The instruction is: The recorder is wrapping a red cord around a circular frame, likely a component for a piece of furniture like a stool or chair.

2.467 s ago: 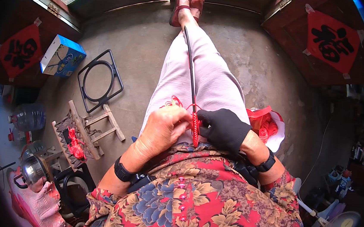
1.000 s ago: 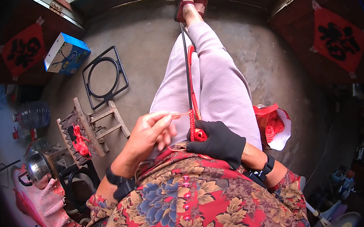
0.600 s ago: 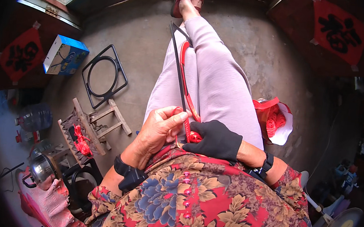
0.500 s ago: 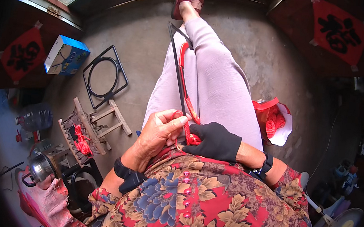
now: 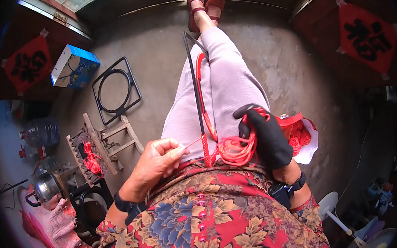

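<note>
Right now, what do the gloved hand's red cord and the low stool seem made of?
Red cord: probably synthetic fibre, glossy, since its smooth strands catch highlights. Low stool: frame apparently wood, unpolished, judging by dull brown bars; seat material unclear.

Right hand (image 5: 272, 141) (gloved) holds a red cord bundle (image 5: 236, 152) — left hand (image 5: 157, 161) pinches a strand (image 5: 194, 144).
</note>
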Demonstrator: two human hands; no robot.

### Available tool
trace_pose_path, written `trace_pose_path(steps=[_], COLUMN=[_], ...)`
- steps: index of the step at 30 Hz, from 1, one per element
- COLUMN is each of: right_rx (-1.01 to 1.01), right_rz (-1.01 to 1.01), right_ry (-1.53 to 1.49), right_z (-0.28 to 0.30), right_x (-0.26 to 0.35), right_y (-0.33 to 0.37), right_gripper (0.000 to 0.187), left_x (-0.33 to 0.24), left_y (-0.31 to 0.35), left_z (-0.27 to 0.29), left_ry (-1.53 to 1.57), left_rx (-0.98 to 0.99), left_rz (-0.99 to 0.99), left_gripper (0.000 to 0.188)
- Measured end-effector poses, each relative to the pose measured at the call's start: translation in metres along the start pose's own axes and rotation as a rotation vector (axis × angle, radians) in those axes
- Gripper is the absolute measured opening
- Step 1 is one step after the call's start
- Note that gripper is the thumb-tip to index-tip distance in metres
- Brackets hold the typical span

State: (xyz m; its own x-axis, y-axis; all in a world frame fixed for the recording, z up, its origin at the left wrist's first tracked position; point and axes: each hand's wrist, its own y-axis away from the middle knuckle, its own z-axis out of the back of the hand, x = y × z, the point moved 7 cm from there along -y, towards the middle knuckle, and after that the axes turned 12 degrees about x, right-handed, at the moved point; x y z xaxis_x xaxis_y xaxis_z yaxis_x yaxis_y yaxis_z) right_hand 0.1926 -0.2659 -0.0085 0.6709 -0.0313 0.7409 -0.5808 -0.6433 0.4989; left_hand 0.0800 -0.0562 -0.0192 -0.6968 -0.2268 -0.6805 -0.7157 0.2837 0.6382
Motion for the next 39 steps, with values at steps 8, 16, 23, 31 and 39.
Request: trace_pose_path(steps=[8,16,23,31,39], right_rx=[0.034,0.08,-0.331,-0.402,0.048], right_rz=[0.05,0.097,0.604,0.566,-0.024], right_ry=[0.02,-0.212,0.225,0.812,0.482], right_z=[-0.019,-0.018,0.06,0.033,-0.028], right_x=[0.014,0.007,0.057,0.086,0.01], right_y=[0.005,0.003,0.025,0.026,-0.03], right_gripper=[0.035,0.043,0.034,0.048,0.042], left_x=[0.016,0.02,0.025,-0.062,-0.013], left_y=[0.01,0.015,0.023,0.008,-0.046], left_z=[-0.006,-0.008,-0.007,-0.009,-0.014], left_ry=[0.225,0.255,0.377,0.547,-0.034], left_rx=[0.109,0.142,0.2,0.23,0.172], left_rz=[-0.005,-0.03,-0.048,-0.654,-0.315], left_gripper=[0.014,0.014,0.013,0.02,0.036])
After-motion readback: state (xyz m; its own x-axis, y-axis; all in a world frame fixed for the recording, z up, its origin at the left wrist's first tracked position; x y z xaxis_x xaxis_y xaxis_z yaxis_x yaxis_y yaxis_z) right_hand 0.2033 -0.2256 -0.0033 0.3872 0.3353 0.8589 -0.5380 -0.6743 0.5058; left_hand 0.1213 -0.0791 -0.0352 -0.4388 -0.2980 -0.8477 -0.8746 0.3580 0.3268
